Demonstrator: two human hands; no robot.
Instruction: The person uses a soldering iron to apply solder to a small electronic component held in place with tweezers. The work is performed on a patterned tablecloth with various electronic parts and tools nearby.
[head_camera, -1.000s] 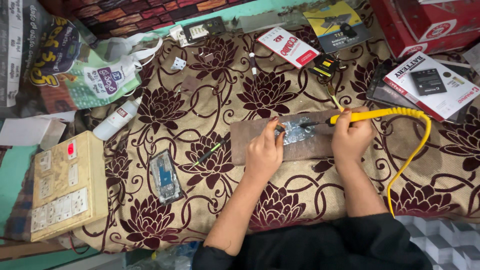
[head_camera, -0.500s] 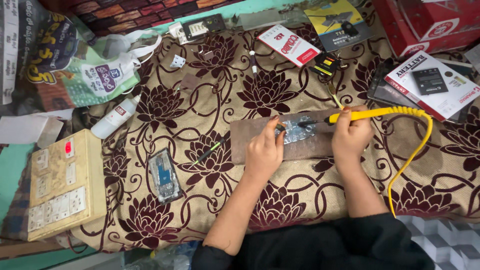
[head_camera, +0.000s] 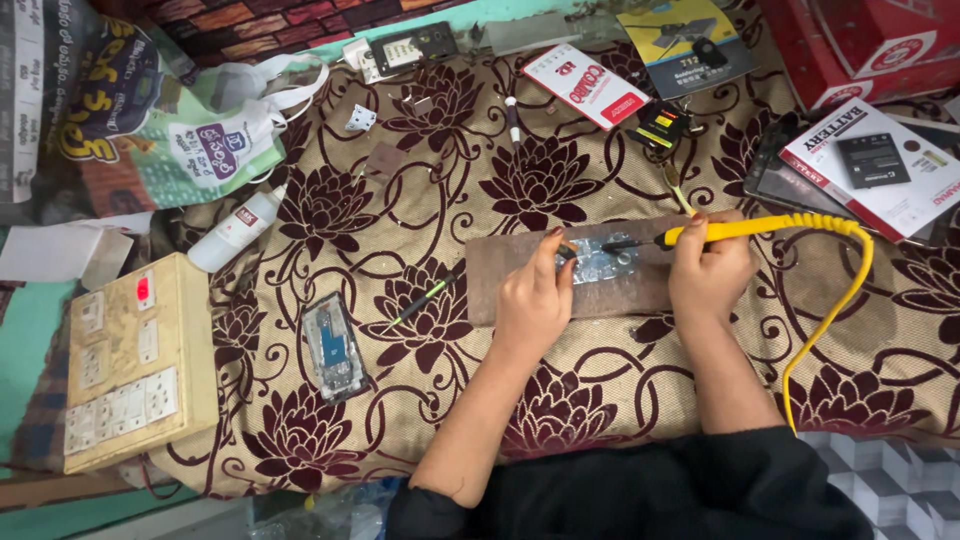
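Note:
My right hand (head_camera: 708, 276) grips a yellow-handled soldering iron (head_camera: 740, 231), its dark tip pointing left onto a small silvery circuit board (head_camera: 598, 265). The board lies on a brown rectangular work mat (head_camera: 500, 285). My left hand (head_camera: 532, 305) rests on the mat with its fingertips pressing the board's left edge. A yellow cord (head_camera: 835, 310) loops from the iron down the right side.
A floral cloth (head_camera: 350, 220) covers the surface. On it lie a phone body in a clear case (head_camera: 332, 345), a small green screwdriver (head_camera: 425, 298), a white bottle (head_camera: 237, 228), a beige switchboard (head_camera: 135, 365), a multimeter (head_camera: 412, 48), cards and red boxes (head_camera: 870, 45).
The iron's tip has shifted slightly on the board; both hands stay in nearly the same places.

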